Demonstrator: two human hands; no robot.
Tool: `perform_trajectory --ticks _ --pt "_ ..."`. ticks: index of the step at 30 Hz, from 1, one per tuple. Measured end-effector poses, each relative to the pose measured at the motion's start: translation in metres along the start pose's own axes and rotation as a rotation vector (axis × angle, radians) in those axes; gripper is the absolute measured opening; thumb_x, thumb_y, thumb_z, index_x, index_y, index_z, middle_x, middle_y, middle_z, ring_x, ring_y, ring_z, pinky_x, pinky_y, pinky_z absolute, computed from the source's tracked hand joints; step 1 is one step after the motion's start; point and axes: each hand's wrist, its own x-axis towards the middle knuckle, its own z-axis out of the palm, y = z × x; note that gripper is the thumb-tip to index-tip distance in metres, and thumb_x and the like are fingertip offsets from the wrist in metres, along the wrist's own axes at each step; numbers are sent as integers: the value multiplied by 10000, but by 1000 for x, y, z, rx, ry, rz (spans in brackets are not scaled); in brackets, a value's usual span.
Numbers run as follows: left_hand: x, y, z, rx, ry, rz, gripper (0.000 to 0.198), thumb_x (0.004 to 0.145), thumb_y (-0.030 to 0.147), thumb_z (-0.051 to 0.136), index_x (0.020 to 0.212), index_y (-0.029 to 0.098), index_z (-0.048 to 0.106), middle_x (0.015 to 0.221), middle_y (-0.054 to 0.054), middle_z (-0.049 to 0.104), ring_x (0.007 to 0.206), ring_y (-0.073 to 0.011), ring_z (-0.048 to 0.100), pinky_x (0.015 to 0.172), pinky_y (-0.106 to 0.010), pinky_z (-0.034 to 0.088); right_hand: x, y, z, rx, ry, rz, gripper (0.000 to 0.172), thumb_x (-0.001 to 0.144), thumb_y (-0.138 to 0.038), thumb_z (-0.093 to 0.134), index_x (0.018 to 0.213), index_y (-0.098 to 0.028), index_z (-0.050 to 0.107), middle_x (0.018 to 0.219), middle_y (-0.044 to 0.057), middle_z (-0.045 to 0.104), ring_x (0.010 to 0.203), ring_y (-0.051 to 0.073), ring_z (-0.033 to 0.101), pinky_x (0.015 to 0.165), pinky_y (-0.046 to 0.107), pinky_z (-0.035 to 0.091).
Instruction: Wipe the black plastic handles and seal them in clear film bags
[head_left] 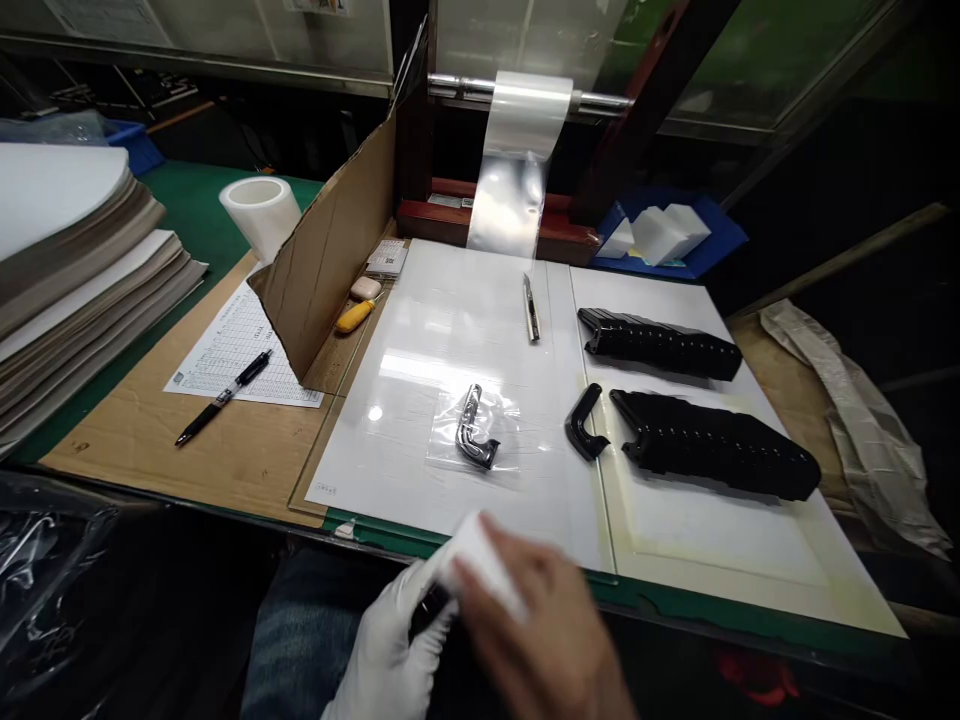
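Farthest left of the hands, a stack of pale sheets [67, 290] rests on the counter [180, 470]. Ahead of the hands on that side, a black pen [223, 397] lies on a printed grid form [240, 345], its writing too small to read. At the counter's near edge, a white-gloved left hand [386, 655] grips a small black part [430, 610], and a blurred bare right hand [536, 640] closes over a white foam block [480, 565] touching it. Straight ahead sits a chrome handle [471, 428] in a clear plastic bag [506, 420]; ahead and rightward lie black ribbed parts [712, 445].
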Motion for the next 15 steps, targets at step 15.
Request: perform_trajectory --ticks 15 --pt "1 -7 2 -24 -11 -6 383 966 297 587 1345 286 641 1330 -78 685 1218 -243 653 1073 -345 510 11 5 -7 -3 -10 53 382 955 -126 562 1317 -231 625 1388 139 600 1046 244 607 778 395 588"
